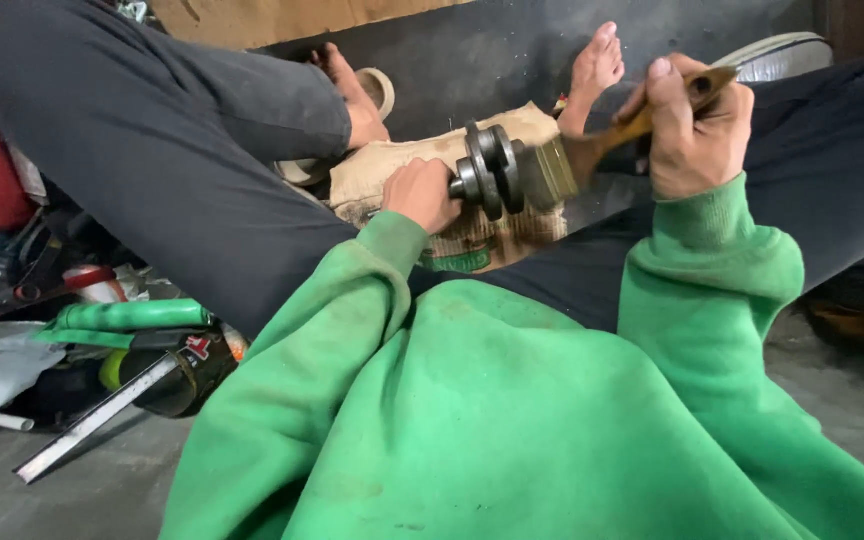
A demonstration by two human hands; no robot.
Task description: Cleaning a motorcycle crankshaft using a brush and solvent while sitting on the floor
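Tan printed sack (472,240) under legs

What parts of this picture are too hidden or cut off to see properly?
All in the head view:
- Shaft end of the metal part: hidden inside the left hand.
- Paintbrush: most of the handle is covered by the right hand.
- Printed sack on the floor: covered by the legs and green sleeves.
- White round thing: cut off behind the right knee.
- Tools at left: too cluttered to name.
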